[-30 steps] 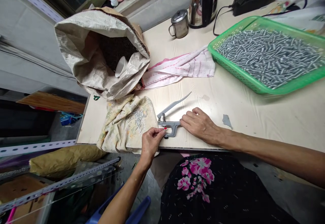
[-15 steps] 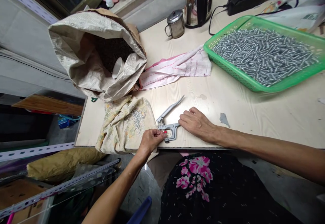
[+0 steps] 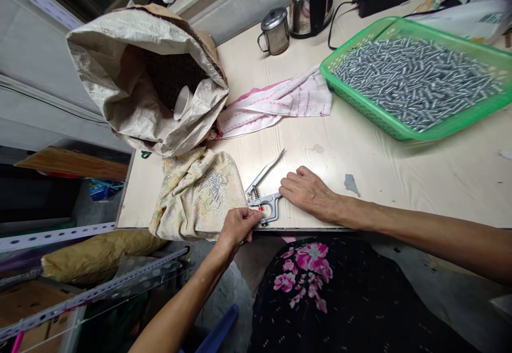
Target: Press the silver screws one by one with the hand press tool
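My right grip [image 3: 307,193] clasps the gray pliers [image 3: 273,207] while my left grip [image 3: 237,227] pinches narrowly by their red part [image 3: 261,208], contents unclear.

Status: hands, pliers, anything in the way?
Left hand at red part of pliers, contents unclear. Right hand holding one handle. Handles apart. Cloth with metal pins alongside, apparently not blocking.

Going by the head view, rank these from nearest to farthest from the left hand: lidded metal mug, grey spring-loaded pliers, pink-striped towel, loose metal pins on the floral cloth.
From the left hand:
1. Grey spring-loaded pliers, right at its fingertips.
2. Loose metal pins, on the floral cloth.
3. Pink-striped towel, beyond the pliers.
4. Lidded metal mug, behind the towel.
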`<state>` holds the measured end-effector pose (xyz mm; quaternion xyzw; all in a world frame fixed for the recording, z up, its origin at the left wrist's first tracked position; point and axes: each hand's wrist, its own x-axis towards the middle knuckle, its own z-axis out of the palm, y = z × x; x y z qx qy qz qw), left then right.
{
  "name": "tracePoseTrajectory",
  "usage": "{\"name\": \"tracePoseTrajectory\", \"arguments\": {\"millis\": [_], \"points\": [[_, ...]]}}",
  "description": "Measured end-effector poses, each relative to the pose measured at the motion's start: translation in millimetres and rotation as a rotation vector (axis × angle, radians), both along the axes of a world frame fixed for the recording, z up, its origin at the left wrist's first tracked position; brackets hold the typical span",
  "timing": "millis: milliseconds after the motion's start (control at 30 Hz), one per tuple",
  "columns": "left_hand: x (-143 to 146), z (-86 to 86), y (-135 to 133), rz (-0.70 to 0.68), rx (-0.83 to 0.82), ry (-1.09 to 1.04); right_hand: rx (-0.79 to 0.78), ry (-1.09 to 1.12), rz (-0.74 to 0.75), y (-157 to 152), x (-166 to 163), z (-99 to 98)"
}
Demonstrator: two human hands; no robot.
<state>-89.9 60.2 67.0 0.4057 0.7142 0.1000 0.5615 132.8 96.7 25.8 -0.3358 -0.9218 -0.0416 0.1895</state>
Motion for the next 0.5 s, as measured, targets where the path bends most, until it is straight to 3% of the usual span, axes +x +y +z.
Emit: {"name": "tracePoseTrajectory", "arguments": {"millis": [300, 500], "points": [[-0.6, -2.3, -1.6, 0.008, -0.088, -0.06, 0.079, 0.095, -0.038, -6.2, 1.4, -1.0], [-1.5, -5.5, -6.0, 0.024, -0.073, -0.072, 0.024, 0.085, -0.04, -8.4, 3.6, 0.5]]}}
